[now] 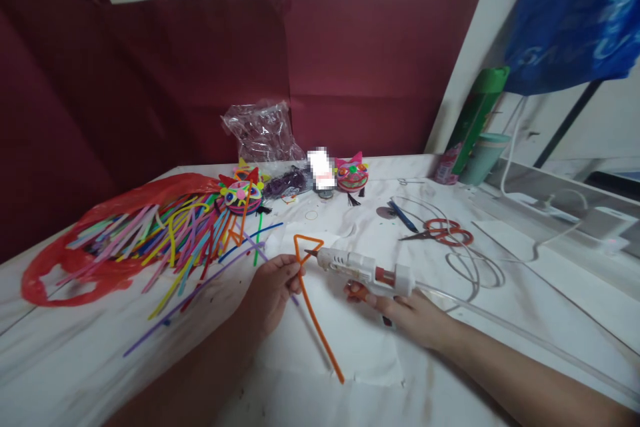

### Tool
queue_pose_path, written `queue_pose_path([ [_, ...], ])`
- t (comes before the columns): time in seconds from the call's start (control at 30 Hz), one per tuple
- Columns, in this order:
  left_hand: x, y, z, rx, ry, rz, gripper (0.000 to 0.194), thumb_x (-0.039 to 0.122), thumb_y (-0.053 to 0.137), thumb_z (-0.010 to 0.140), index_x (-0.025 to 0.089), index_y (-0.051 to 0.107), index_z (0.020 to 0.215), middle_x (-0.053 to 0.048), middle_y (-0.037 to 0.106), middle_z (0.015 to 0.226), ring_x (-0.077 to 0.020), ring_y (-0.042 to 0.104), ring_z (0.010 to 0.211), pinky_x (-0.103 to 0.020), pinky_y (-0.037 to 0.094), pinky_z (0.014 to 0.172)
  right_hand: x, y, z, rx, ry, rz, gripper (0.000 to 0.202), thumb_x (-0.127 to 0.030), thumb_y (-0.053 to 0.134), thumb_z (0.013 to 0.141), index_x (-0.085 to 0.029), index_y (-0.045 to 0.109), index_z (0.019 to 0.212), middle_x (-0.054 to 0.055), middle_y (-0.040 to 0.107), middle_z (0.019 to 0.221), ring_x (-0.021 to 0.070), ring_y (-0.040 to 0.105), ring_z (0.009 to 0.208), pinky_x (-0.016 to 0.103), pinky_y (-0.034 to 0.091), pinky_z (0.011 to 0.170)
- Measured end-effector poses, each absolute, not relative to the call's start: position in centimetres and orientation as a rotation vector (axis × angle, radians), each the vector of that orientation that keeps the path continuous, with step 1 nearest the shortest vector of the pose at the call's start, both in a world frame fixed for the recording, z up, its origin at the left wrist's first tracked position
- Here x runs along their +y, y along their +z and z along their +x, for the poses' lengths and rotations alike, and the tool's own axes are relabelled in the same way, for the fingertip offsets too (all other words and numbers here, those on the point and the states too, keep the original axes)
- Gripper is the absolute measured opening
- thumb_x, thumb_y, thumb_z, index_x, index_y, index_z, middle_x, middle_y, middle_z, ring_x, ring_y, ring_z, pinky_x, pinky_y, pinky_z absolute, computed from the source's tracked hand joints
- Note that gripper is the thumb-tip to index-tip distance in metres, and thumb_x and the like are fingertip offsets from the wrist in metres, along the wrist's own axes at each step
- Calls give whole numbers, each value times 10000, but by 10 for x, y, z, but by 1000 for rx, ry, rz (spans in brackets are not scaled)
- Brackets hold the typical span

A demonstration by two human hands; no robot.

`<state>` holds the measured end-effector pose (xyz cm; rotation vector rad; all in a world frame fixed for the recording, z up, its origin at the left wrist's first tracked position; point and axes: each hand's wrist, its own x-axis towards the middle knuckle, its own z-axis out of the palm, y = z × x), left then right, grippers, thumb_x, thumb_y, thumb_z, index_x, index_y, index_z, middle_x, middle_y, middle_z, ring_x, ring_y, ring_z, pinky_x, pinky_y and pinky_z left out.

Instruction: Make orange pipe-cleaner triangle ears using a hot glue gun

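Note:
Pinched in my left hand (273,287) is an orange pipe cleaner (316,321), its upper end bent into a triangle and its long tail slanting down to the right. My right hand (395,307) is wrapped round the grip of a white hot glue gun (350,263), fingers at the orange trigger. The gun's dark nozzle points left and lies at the triangle's lower corner; whether it touches cannot be made out. Beneath both hands lies a sheet of white paper (345,347). A purple pipe cleaner (200,287) rests left of my left hand.
A red plastic bag (45,283) with many coloured pipe cleaners (165,230) lies left. Two decorated cat-face crafts (242,196) (352,175) stand at the back. Orange-handled scissors (445,232), a blue pen-like tool (403,216) and a looped cable lie right, near a green cup (485,157).

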<state>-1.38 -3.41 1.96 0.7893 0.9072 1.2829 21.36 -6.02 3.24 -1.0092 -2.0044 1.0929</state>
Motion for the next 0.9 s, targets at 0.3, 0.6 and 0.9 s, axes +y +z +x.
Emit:
queue_pose_path([
  [0.3, -36, 19, -14, 911, 1288, 817, 142, 182, 692, 602, 113, 597, 683, 7, 591, 571, -28, 394, 423, -189, 308, 462, -63, 35, 210, -2107, 873, -1049, 259, -307, 434, 837, -196, 658, 906, 40, 687, 863, 199, 630, 813, 293, 509, 794],
  [0.6, -36, 20, -13, 927, 1288, 825, 155, 196, 702, 585, 109, 610, 675, 5, 586, 557, -33, 401, 430, -187, 306, 460, -67, 41, 207, -2103, 856, -1077, 271, -334, 443, 806, -191, 648, 912, 48, 687, 888, 208, 627, 819, 284, 526, 759],
  [0.9, -36, 21, -12, 922, 1283, 845, 142, 192, 695, 586, 111, 604, 660, 1, 594, 563, -34, 397, 424, -191, 306, 455, -66, 37, 208, -2109, 790, -1151, 240, -322, 441, 808, -185, 634, 850, 42, 676, 810, 203, 626, 752, 276, 520, 693],
])
